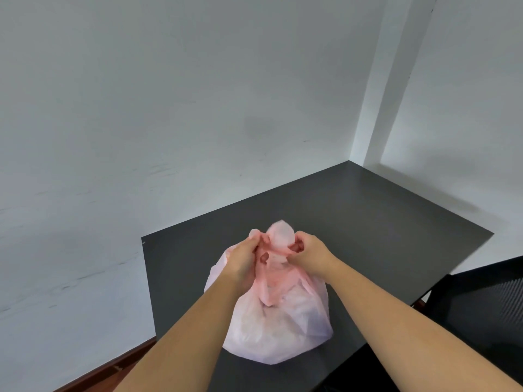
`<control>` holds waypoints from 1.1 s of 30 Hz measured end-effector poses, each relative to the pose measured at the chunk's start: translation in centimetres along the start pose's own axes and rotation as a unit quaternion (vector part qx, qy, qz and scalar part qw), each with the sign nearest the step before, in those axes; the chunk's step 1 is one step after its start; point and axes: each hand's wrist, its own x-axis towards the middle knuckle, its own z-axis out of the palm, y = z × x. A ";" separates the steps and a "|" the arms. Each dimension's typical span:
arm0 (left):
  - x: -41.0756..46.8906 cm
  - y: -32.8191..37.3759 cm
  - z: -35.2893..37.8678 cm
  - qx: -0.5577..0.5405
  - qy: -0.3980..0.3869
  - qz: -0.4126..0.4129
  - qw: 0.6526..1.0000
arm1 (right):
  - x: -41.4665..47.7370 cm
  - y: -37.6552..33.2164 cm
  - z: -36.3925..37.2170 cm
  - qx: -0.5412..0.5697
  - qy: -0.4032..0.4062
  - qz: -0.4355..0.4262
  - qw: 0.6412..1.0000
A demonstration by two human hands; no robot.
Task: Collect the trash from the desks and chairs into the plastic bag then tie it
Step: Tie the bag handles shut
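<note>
A full, pale pink plastic bag (278,326) stands on the dark desk (353,222), its contents only a whitish blur through the film. Its handles are gathered and twisted together above the bulge. My left hand (244,260) grips the left handle strip, fingers curled round it at the top. My right hand (307,251) pinches the right strip, and a loop of pink plastic stands up between the two hands. Both forearms reach in from the bottom of the frame.
The desk sits in a corner of white walls, touching them at the back and right. A black mesh chair (481,304) stands at the desk's right front edge. Wooden floor (113,369) shows at lower left.
</note>
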 end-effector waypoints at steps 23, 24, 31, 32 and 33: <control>-0.9 -0.8 0.4 0.783 0.013 0.237 0.575 | 1.1 0.1 -1.9 -0.004 0.014 -0.036 0.999; -1.0 -0.7 0.4 0.781 0.008 0.243 0.575 | 1.1 -0.1 -1.8 -0.026 0.021 -0.053 0.998; -1.0 0.5 1.2 0.470 0.034 0.212 0.856 | 2.4 -0.4 -1.9 -0.209 0.121 -0.145 0.959; -1.2 1.1 1.7 0.376 0.043 0.188 0.906 | 2.4 -0.4 -1.9 -0.255 0.160 -0.175 0.938; -1.3 1.6 2.1 0.314 0.056 0.175 0.931 | 2.4 -0.6 -2.0 -0.291 0.204 -0.203 0.912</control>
